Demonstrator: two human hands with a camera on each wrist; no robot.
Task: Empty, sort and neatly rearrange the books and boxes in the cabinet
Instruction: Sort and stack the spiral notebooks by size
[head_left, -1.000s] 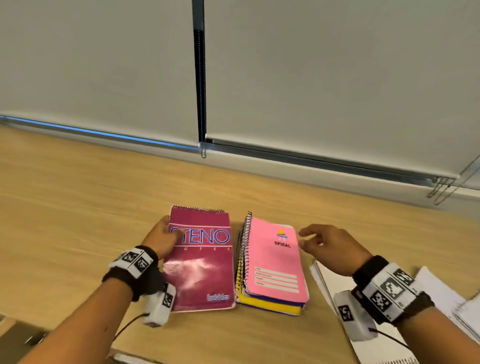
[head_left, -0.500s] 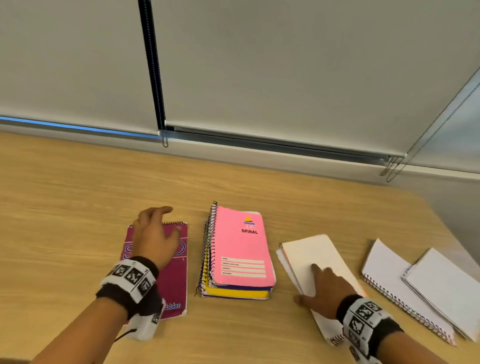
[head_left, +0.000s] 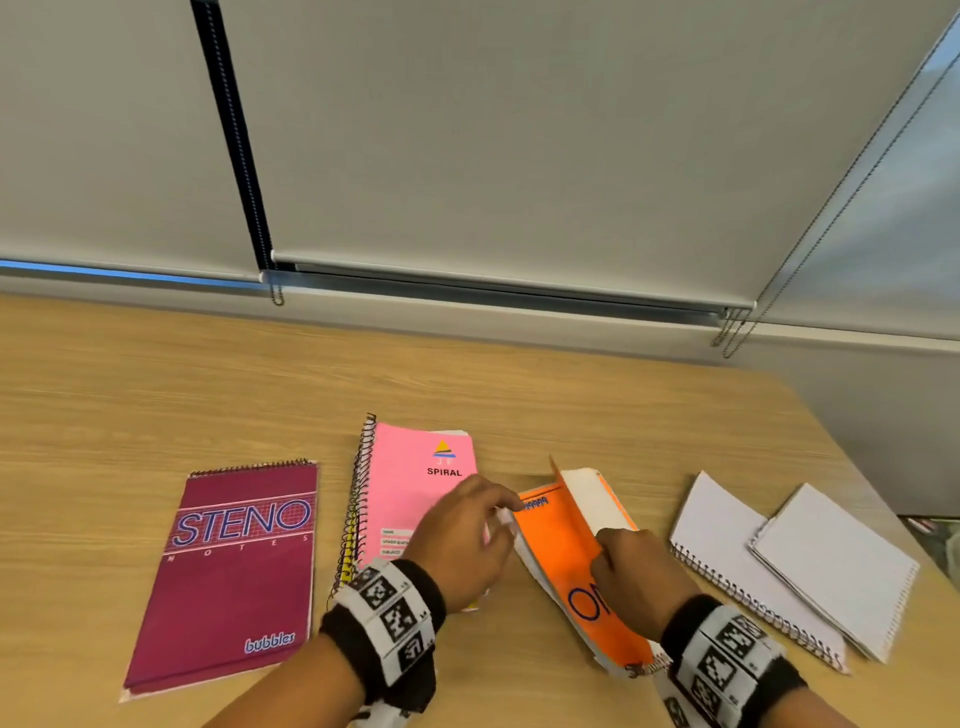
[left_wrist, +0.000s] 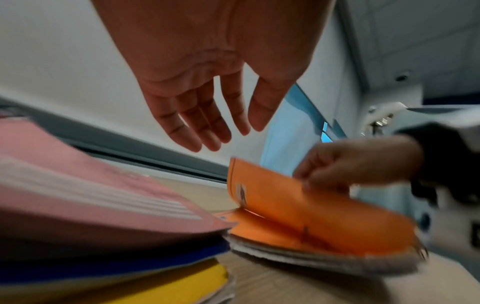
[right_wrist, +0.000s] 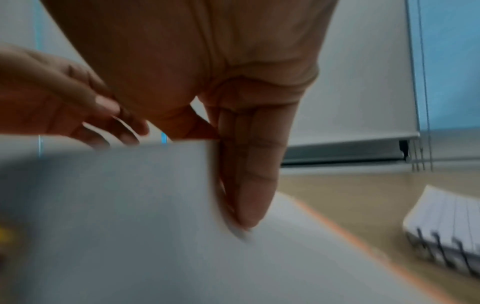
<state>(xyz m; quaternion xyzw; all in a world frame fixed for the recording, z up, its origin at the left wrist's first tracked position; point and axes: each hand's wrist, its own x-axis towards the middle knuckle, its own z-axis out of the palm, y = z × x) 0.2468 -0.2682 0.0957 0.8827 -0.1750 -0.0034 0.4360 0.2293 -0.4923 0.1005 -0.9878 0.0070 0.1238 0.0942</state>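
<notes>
Sorting step: the right hand is pinching the orange notebook's cover (half-lifted), the left hand hovering open, empty, beside it; next, closing it flat on the bench.

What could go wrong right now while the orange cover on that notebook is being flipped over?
1. The right hand pinches only the orange cover, which stands half-turned; a hard pull may crease or tear it at the spiral.
2. The left hand hovers open over the pink notebook stack; a bump could shift that stack.
3. The white notebooks lie near the table's right edge and might be nudged off.
</notes>
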